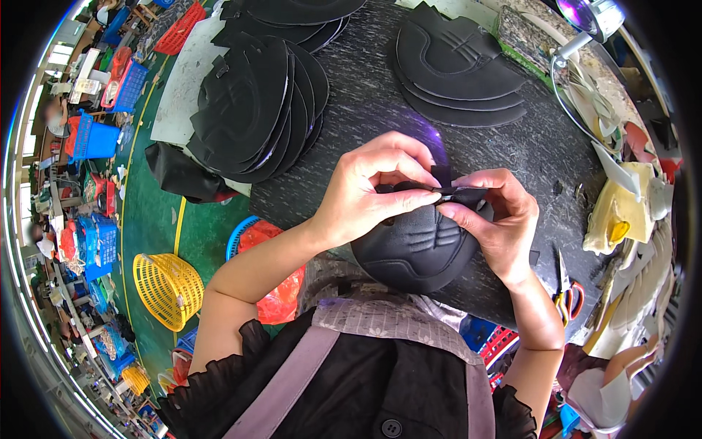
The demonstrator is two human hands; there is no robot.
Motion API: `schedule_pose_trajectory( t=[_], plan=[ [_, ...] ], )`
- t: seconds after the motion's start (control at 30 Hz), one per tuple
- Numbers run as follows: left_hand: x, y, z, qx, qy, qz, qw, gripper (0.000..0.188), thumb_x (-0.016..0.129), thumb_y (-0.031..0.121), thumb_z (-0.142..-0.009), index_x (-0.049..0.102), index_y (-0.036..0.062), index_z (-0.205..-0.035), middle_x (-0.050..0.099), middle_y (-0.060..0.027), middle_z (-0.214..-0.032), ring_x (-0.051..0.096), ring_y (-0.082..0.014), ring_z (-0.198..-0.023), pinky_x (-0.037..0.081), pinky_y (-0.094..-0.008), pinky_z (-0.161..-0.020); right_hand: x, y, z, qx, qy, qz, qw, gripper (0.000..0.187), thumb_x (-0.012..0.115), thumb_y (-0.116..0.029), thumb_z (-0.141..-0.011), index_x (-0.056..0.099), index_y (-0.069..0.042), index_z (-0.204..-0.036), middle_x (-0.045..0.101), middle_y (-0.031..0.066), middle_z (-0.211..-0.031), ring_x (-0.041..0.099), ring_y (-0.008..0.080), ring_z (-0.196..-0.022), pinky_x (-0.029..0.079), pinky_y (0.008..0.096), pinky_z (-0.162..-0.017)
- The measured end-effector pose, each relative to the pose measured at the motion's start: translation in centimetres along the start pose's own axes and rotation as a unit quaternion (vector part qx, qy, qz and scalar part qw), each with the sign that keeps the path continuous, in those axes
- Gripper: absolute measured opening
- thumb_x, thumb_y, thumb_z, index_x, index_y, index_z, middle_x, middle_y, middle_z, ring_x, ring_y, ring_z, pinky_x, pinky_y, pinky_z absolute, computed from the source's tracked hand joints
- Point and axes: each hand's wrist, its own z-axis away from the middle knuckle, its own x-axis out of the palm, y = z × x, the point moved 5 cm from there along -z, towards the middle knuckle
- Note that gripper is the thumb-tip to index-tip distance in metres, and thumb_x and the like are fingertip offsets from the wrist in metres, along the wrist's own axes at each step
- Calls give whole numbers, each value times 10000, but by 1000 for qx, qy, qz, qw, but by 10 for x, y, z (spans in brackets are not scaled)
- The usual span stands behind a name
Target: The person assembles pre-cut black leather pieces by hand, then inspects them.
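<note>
Pinching the far edge of a black padded piece (417, 256), the left hand (358, 184) and the right hand (508, 219) each had thumb and fingers closed on it, their tips near each other. Whether the tips touched could not be told, since the fingers hid part of that edge. The padded piece was in front of the person's body, at the near side of a dark speckled table (351, 88), its rounded end toward the apron (391, 322) and its ridges and curved seam facing up.

Beyond the padded piece and to its left lay a fanned stack of flat black pieces (245, 102); beyond it and slightly right lay a smaller pile of similar pieces (457, 66). Scissors (568, 296) lay to the right of the padded piece, and a lamp (596, 22) stood far beyond it on the right. Well left of the padded piece, a yellow basket (168, 289) stood on the green floor (201, 227), and a red bag (274, 282) was nearer to it.
</note>
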Motion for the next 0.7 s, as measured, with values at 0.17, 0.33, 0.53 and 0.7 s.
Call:
schedule_pose_trajectory(
  t=[0.17,0.33,0.53,0.7],
  plan=[
    [0,7,-5,105,-22,-204,973,148,757,-22,-712,669,19,-824,549,-75,-999,555,-134,-933,477,-276,-813,6,17,3,134,-73,-85,985,405,731,3,-776,512,3,-1117,579,34,-951,554,84,-909,467,239,-814],
    [-6,0,-1,60,-27,-149,987,157,780,31,-700,666,24,-808,552,-82,-1031,545,-173,-980,450,-312,-866,14,8,-4,169,-117,-112,972,410,732,-28,-785,512,-22,-1131,555,57,-1059,513,109,-1034,443,255,-867],
    [0,15,0,131,-49,-208,968,142,752,27,-738,653,15,-840,585,-82,-1025,579,-183,-961,465,-311,-843,10,18,4,170,-124,-142,967,386,732,-66,-794,533,-15,-1120,589,72,-1059,541,123,-1018,455,276,-848],
    [-3,-2,6,-112,-51,-59,991,148,692,8,-815,623,10,-946,625,-34,-852,595,-88,-796,472,-222,-720,3,-4,-3,-16,-106,100,989,212,731,-84,-793,612,-7,-951,619,74,-824,616,158,-767,484,285,-699]
  ],
)
